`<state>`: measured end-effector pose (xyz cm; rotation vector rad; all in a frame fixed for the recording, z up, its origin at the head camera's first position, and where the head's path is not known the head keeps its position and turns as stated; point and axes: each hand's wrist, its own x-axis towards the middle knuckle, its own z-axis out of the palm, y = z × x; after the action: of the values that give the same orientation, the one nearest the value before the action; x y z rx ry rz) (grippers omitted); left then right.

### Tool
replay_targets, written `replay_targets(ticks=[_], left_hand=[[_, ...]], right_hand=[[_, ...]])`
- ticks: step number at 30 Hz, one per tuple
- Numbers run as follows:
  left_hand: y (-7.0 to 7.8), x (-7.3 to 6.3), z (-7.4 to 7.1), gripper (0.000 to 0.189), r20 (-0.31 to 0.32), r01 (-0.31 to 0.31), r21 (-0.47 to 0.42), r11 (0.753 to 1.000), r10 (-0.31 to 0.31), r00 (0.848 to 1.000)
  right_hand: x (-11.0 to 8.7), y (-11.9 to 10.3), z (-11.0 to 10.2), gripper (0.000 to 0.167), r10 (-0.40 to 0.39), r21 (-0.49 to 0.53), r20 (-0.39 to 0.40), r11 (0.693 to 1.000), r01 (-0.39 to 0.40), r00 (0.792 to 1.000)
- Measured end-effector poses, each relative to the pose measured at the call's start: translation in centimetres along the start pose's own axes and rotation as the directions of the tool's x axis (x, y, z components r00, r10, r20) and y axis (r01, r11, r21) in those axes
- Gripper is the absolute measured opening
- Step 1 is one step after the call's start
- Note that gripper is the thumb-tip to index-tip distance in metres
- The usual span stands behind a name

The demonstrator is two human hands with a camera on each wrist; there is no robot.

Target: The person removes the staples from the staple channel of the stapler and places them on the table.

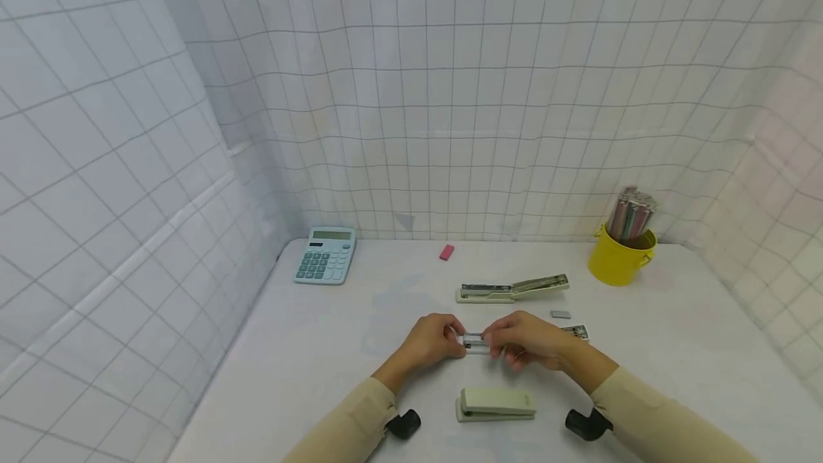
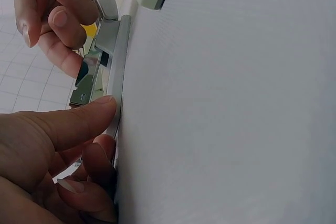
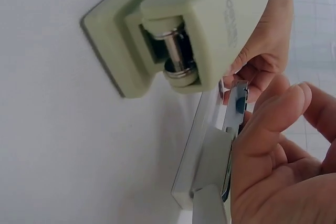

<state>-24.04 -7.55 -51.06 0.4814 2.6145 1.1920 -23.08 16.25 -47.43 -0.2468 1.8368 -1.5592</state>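
Note:
Between my hands lies an opened white-grey stapler, its lid swung back to the right and its metal staple channel bared. At its left end, my left hand pinches the base between thumb and fingers. My right hand has its curled fingers at the channel, with one fingertip partly hidden behind it. Part of the swung-back lid shows past the right hand. Nearer to me, a closed pale green stapler stands on the table, large in the right wrist view.
Behind the hands is another opened green stapler. A small grey bar lies to its right, a pink block farther back. A blue calculator rests at the back left, a yellow bucket of pencil-like sticks at the back right.

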Motion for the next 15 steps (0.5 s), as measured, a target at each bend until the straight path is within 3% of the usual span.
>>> replay_targets(ticks=[8, 15], left_hand=[[0.26, -0.01, 0.07, 0.021, -0.004, 0.006, -0.007, 1.0, -0.006, 1.0], [0.38, -0.16, 0.04, 0.021, -0.009, -0.004, -0.003, 1.0, 0.004, 1.0]], right_hand=[[-0.04, 0.1, 0.12, 0.038, 0.025, 0.057, -0.036, 0.998, -0.023, 0.999], [0.01, 0.7, -0.04, 0.038, 0.031, 0.181, -0.025, 0.983, -0.026, 0.999]])
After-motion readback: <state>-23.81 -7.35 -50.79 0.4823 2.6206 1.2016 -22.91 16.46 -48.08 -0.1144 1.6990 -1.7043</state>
